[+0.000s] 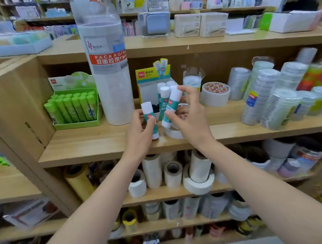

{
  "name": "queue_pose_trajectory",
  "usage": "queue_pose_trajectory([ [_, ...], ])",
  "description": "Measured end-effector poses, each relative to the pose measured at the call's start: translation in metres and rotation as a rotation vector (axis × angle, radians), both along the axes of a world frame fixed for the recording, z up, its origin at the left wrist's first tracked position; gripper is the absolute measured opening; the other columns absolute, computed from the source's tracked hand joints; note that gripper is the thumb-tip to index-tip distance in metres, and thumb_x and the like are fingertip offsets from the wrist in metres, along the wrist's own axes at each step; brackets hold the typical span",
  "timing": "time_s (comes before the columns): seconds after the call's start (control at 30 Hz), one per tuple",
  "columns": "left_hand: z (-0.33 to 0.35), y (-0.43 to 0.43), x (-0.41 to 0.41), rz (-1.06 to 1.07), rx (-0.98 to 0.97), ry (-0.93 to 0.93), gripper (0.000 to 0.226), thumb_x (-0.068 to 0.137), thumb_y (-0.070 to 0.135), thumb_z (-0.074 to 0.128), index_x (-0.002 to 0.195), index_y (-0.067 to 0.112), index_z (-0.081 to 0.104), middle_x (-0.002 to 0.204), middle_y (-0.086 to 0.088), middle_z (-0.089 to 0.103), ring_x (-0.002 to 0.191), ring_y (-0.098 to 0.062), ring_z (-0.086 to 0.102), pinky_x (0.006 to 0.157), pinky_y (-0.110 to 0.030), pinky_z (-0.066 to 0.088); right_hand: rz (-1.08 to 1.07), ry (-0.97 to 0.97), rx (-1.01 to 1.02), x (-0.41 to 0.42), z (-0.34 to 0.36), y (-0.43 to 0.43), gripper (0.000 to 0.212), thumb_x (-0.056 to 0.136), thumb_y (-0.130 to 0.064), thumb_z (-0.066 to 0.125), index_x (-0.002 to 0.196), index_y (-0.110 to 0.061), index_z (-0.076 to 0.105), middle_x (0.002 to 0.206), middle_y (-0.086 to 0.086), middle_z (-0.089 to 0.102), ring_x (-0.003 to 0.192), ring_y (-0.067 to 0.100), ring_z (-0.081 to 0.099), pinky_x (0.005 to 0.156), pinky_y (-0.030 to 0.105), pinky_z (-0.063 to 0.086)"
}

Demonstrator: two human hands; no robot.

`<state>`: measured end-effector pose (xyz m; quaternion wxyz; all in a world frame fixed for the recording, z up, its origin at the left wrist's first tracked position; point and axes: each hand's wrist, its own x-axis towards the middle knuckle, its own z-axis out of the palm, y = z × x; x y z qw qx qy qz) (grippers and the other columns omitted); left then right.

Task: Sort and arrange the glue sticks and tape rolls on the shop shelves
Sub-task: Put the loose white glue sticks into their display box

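Two glue sticks are being held just in front of the box [146, 92], one in each hand. The left hand [140, 133] is gripping the left stick [147, 109] round its lower half, fingers curled about it. That stick is standing close to upright, white cap on top, with its base near the shelf [98, 145]. The right hand [189, 118] is pinching the right stick [172, 104] between thumb and fingertips. Its long axis is leaning, with the cap pointing up and away to the right and the base pointing down and left towards the person.

The box is sitting straight behind the two hands, slightly left of the right one, with a few sticks [162, 89] standing cap-up inside it. The right stick is overlapping those in view, so the right hand is looking the nearer to the opening, and the left is lower and further forward.

Judging by this, the right stick is going in first. The move is turning on that lean, since the stick needs rotating upright and lowering base-first to match its neighbours. A tape roll [174, 134] is lying flat on the shelf beneath the right hand, so the wrist may be brushing it on the way.
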<state>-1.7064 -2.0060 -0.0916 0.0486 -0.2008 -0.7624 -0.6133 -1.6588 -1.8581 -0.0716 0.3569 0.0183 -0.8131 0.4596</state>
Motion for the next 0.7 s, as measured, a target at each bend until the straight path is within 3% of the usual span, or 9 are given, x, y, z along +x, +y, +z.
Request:
queue_pose_trajectory([
  [0.13,0.005,-0.008,0.006,0.158,-0.061,0.131,0.025,0.097,0.030,0.058,0.121,0.027,0.051,0.106,0.006,0.065,0.094,-0.011,0.062,0.081,-0.034,0.050,0.045,0.007,0.080,0.006,-0.004,0.003,0.061,0.083,-0.016,0.076,0.132,-0.017,0.041,0.106,-0.010,0.058,0.093,0.009,0.064,0.080,0.037,0.057],
  [0.23,0.002,-0.024,0.003,0.269,-0.086,0.182,0.025,0.094,0.025,0.063,0.118,0.024,0.055,0.101,0.009,0.064,0.089,-0.008,0.061,0.082,-0.040,0.053,0.054,0.045,0.148,0.005,-0.006,-0.008,0.060,0.081,-0.019,0.077,0.131,-0.019,0.042,0.110,0.002,0.062,0.094,0.014,0.062,0.081,0.040,0.054],
  [0.37,0.000,-0.048,0.000,0.343,-0.128,0.199,0.025,0.093,0.027,0.063,0.116,0.022,0.052,0.103,0.006,0.065,0.090,-0.015,0.062,0.082,-0.046,0.053,0.068,0.021,0.286,-0.003,-0.007,-0.036,0.062,0.078,-0.019,0.079,0.126,-0.022,0.041,0.107,0.002,0.062,0.093,0.017,0.062,0.078,0.042,0.054],
  [0.7,-0.010,-0.077,-0.011,0.132,-0.223,0.204,0.051,0.088,0.019,0.070,0.131,0.017,0.042,0.118,0.002,0.059,0.107,-0.015,0.060,0.093,-0.043,0.053,-0.081,-0.043,0.393,-0.019,-0.016,-0.068,0.066,0.076,-0.019,0.081,0.127,-0.024,0.039,0.120,0.000,0.059,0.099,0.024,0.061,0.084,0.043,0.051],
])
